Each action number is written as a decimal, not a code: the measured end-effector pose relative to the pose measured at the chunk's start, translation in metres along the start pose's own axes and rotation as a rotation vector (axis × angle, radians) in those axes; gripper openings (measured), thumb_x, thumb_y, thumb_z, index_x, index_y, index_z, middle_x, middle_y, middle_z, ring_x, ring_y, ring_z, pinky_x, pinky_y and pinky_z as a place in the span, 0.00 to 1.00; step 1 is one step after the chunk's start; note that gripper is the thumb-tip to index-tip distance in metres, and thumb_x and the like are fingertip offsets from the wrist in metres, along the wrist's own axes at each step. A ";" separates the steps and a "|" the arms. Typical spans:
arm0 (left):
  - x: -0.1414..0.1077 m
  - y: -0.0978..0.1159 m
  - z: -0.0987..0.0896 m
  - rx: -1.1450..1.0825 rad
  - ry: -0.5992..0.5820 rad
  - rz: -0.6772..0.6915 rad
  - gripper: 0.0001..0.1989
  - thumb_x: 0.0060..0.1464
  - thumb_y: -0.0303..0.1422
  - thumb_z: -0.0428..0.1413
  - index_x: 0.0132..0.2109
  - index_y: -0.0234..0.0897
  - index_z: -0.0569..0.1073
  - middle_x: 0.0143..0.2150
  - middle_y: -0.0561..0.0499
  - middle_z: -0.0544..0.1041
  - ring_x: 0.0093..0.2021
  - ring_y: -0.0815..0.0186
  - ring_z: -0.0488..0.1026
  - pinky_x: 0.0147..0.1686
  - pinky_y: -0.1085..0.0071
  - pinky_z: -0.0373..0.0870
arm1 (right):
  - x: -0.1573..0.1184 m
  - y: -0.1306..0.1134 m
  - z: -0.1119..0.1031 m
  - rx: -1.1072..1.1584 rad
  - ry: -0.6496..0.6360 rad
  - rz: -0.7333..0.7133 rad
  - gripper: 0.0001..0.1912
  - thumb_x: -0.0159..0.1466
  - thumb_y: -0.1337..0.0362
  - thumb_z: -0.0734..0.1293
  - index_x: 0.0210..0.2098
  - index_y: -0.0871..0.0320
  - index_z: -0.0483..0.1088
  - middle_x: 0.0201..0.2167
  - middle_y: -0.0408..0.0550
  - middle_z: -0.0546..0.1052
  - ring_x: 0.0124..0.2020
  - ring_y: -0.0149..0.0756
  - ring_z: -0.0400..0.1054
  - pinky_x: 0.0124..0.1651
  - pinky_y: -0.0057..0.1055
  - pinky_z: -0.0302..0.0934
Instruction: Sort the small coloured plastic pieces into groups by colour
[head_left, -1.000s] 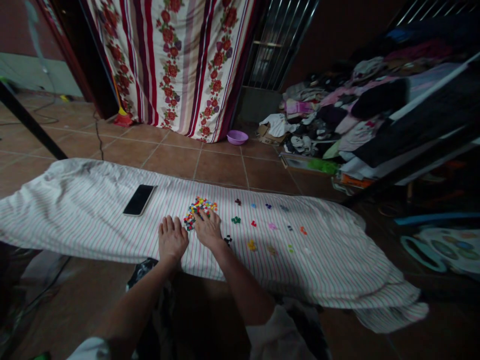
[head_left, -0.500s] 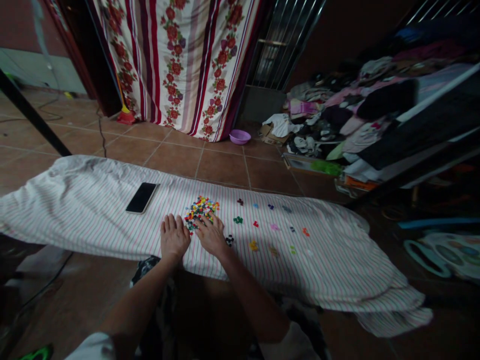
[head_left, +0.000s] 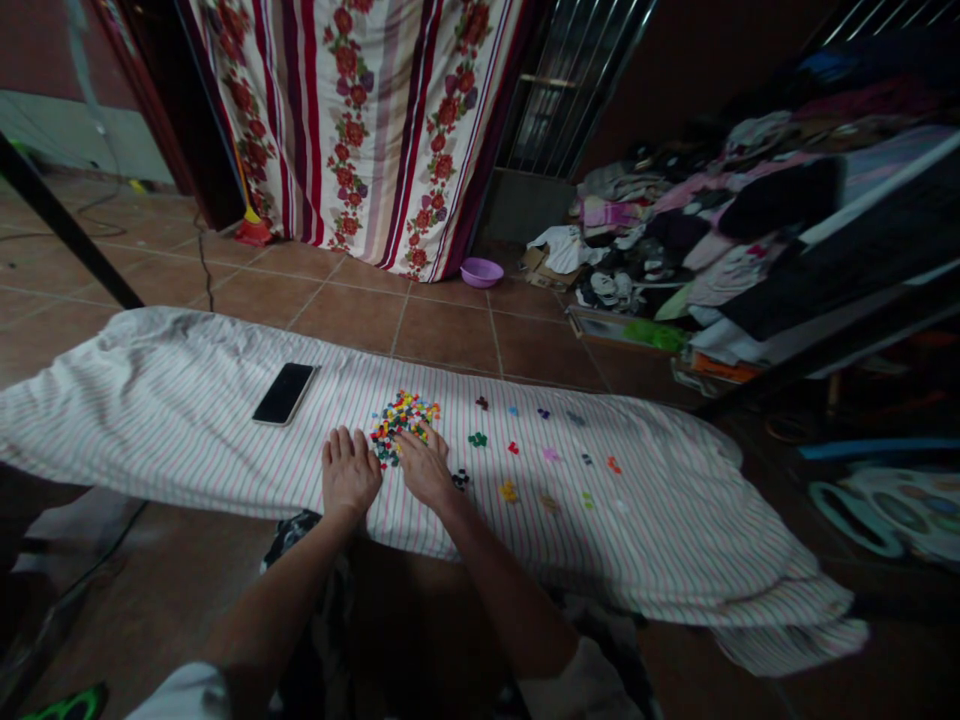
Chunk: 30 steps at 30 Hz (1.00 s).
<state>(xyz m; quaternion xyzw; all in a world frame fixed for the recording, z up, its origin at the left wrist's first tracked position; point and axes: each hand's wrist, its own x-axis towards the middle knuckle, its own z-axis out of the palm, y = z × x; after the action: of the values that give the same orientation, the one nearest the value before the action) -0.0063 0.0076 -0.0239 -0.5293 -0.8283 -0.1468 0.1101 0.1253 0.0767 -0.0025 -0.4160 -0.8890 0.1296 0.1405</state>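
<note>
A heap of small multicoloured beads or plastic pieces (head_left: 405,408) lies on the striped cloth, too small to name surely. My right hand (head_left: 425,468) reaches into its near right edge, fingers apart and touching the pieces; nothing shows held in it. My left hand (head_left: 350,473) rests flat on the cloth just left of the heap, fingers stretched out. To the right, pieces sit in little groups by colour: dark green (head_left: 478,440), yellow (head_left: 508,491), black and white (head_left: 460,480), pink (head_left: 551,454), orange (head_left: 614,465) and several others.
A dark-screened phone (head_left: 285,393) lies left of the heap on the striped cloth (head_left: 187,420). Beyond, a purple basin (head_left: 481,272) stands on the tiled floor by a floral curtain (head_left: 382,130). Clothes (head_left: 697,220) are piled at the back right.
My right hand has drawn slightly to the right over the heap, uncovering more pieces, and its fingers are less spread. The left hand stays in place.
</note>
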 end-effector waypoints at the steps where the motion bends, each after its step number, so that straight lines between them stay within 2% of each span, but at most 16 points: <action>1: 0.000 0.000 0.000 -0.009 0.002 -0.001 0.26 0.60 0.34 0.43 0.60 0.22 0.67 0.62 0.26 0.65 0.65 0.44 0.59 0.62 0.49 0.55 | 0.001 0.000 0.001 0.013 0.005 0.005 0.20 0.70 0.65 0.56 0.57 0.51 0.69 0.59 0.45 0.71 0.65 0.48 0.49 0.63 0.48 0.46; 6: 0.000 0.000 -0.002 -0.019 0.007 0.000 0.26 0.60 0.34 0.43 0.60 0.23 0.67 0.62 0.28 0.66 0.65 0.44 0.59 0.62 0.49 0.56 | 0.010 0.001 0.005 0.032 0.024 0.021 0.19 0.69 0.66 0.56 0.55 0.49 0.71 0.57 0.44 0.72 0.62 0.45 0.52 0.61 0.45 0.50; 10: 0.000 0.000 -0.002 -0.014 0.007 -0.006 0.25 0.59 0.34 0.44 0.60 0.24 0.67 0.62 0.29 0.66 0.65 0.45 0.59 0.61 0.49 0.57 | 0.018 -0.001 0.008 0.004 0.029 0.007 0.16 0.68 0.64 0.58 0.48 0.49 0.74 0.54 0.45 0.74 0.60 0.45 0.54 0.61 0.45 0.49; 13: 0.000 0.000 -0.001 -0.026 0.007 -0.009 0.26 0.59 0.34 0.44 0.60 0.24 0.67 0.62 0.29 0.66 0.66 0.44 0.58 0.61 0.49 0.57 | 0.025 -0.001 0.006 0.019 0.065 0.005 0.15 0.67 0.67 0.59 0.44 0.50 0.76 0.52 0.45 0.75 0.59 0.43 0.55 0.60 0.43 0.49; 17: 0.001 0.000 0.000 -0.025 -0.001 -0.007 0.26 0.59 0.34 0.44 0.60 0.23 0.67 0.62 0.28 0.65 0.66 0.45 0.58 0.62 0.49 0.55 | 0.037 0.003 0.000 0.054 0.129 0.070 0.16 0.67 0.69 0.57 0.45 0.51 0.75 0.46 0.47 0.77 0.56 0.43 0.58 0.58 0.41 0.50; 22: 0.001 -0.001 0.003 -0.011 0.010 0.002 0.25 0.60 0.34 0.44 0.60 0.22 0.67 0.62 0.27 0.65 0.66 0.44 0.59 0.62 0.49 0.55 | 0.050 0.004 -0.005 0.028 0.096 0.099 0.14 0.67 0.66 0.60 0.47 0.50 0.75 0.47 0.47 0.77 0.56 0.43 0.58 0.59 0.43 0.47; 30: 0.001 -0.001 0.004 -0.006 0.014 0.003 0.25 0.60 0.34 0.44 0.60 0.23 0.67 0.62 0.27 0.65 0.65 0.44 0.59 0.62 0.49 0.56 | 0.065 -0.001 -0.002 -0.006 0.067 0.147 0.12 0.67 0.66 0.61 0.41 0.50 0.77 0.45 0.49 0.76 0.55 0.44 0.57 0.57 0.43 0.46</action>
<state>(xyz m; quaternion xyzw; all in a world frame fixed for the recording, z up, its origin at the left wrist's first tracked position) -0.0075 0.0097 -0.0277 -0.5299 -0.8263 -0.1527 0.1145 0.0857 0.1266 0.0089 -0.4846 -0.8513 0.1228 0.1593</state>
